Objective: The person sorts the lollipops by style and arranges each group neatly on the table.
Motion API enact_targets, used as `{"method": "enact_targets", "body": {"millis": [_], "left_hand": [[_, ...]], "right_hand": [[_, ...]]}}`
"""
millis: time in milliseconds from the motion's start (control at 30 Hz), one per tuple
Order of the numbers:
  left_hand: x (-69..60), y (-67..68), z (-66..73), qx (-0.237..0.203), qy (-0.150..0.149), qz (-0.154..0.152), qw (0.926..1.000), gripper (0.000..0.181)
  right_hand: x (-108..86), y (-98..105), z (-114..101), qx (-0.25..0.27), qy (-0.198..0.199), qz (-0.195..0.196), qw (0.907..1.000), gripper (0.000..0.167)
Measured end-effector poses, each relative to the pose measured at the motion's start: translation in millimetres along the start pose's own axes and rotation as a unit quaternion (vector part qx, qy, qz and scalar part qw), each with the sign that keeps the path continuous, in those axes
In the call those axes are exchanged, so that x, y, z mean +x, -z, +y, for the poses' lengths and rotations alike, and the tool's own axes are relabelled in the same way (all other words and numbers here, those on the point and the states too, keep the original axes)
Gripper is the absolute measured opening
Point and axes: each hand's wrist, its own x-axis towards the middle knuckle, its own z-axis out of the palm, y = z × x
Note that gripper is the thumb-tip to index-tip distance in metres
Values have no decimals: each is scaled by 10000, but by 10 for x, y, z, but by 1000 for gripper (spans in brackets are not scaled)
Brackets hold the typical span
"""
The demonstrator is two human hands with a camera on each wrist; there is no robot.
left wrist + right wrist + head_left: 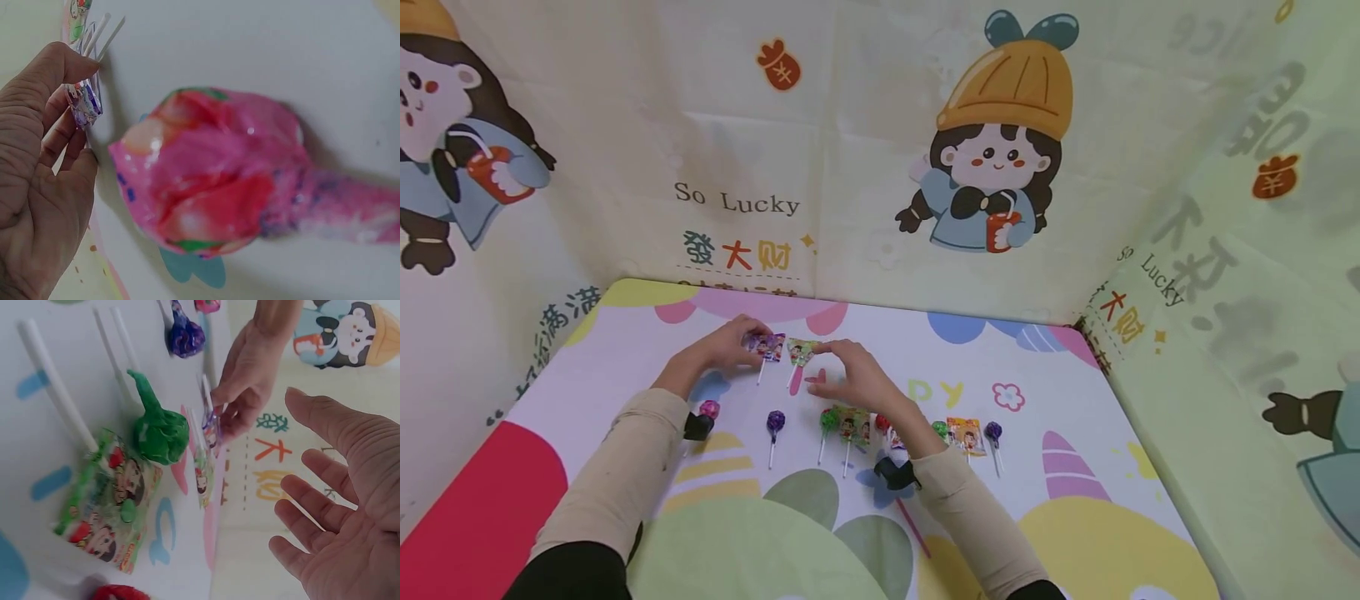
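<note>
In the head view my left hand [727, 345] pinches a lollipop in a flat purple wrapper [767, 346] at the back of the table. The left wrist view has the same hand [47, 150] with thumb and fingers on the purple wrapper [84, 103]. Beside it lies a lollipop in a flat green-yellow wrapper [801, 351], also visible in the right wrist view [202, 475]. Just right of that one, my right hand [863, 379] has its fingers spread and holds nothing; the right wrist view has its palm [350, 512] bare.
Nearer me, a row of lollipops crosses the table: pink [709, 409], purple [776, 422], green [829, 420], flat green [853, 426], flat orange [965, 436] and purple [993, 432], with a red one partly behind my right arm. A printed cloth [865, 167] hangs behind the table.
</note>
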Motion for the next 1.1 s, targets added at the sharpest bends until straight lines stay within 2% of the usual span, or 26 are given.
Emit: {"method": "enact_targets", "body": {"millis": [233, 500, 567, 733, 1100], "left_hand": [[26, 1, -9, 1, 73, -5, 10000, 56], [-13, -10, 19, -24, -3, 40, 10000, 55], [-16, -10, 23, -50, 9, 56, 10000, 55], [-24, -18, 29, -76, 50, 53, 9999, 57], [-21, -8, 27, -96, 35, 24, 9999, 56]], "right_hand": [[-260, -1, -13, 65, 143, 52, 9999, 57], [-518, -64, 112, 93, 125, 5, 9999, 58], [-567, -81, 151, 78, 227, 9, 9997, 58], [-651, -123, 241, 18, 373, 1, 9993, 56], [-714, -217, 411, -204, 250, -13, 9995, 56]]}}
